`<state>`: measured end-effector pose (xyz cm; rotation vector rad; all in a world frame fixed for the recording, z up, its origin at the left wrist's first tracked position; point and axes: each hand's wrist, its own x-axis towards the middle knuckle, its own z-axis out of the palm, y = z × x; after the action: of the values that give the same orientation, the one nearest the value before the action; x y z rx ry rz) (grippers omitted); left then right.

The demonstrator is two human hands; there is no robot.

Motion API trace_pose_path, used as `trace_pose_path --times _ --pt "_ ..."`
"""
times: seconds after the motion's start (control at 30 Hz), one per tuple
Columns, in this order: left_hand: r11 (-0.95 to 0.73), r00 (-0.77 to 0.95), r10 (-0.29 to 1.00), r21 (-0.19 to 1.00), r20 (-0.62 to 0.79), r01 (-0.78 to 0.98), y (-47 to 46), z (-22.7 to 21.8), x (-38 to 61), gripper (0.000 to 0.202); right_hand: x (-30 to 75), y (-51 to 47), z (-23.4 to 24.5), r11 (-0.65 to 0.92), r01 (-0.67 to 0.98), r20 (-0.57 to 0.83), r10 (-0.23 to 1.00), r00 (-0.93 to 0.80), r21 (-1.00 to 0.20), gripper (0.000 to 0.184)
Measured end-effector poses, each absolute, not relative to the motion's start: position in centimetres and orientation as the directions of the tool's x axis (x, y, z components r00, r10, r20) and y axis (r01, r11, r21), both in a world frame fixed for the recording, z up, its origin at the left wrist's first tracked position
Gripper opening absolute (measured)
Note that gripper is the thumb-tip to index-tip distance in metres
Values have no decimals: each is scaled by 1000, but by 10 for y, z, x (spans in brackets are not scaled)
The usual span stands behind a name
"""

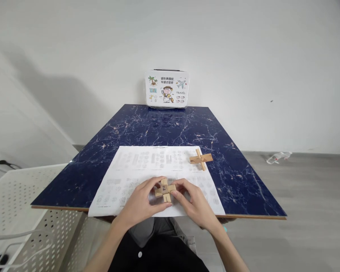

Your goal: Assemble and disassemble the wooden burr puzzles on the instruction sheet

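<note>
A wooden burr puzzle (164,189), made of interlocking light wood blocks with pen marks on them, is between my hands above the near part of the printed sheet (121,162). My left hand (140,198) grips it from the left, with fingers at its far side and the thumb along its near edge. On the right side, my right hand (193,200) pinches the end of one block between thumb and fingers. Beyond my right hand, a second wooden piece, a cross of flat slats (201,159), rests at the sheet's right edge.
A blue marbled table (164,128) carries the sheet, which hangs slightly over the front edge. At the back, a white box with cartoon prints (167,89) leans by the wall. White perforated shelving (25,189) stands left. Clear plastic (279,157) lies on the floor at right.
</note>
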<state>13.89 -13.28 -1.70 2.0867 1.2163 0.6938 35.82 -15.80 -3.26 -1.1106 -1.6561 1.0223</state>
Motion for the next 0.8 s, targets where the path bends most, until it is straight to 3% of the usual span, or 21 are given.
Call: trace_pose_path --times 0.37,0.8 --pt "-360 447 890 740 89 568 -132 -11 139 54 364 -160 -37 349 248 279 920 -275 -904 16" --pt "-302 475 875 874 95 381 -130 -11 125 56 357 -161 -14 595 363 478 799 -366 -717 29"
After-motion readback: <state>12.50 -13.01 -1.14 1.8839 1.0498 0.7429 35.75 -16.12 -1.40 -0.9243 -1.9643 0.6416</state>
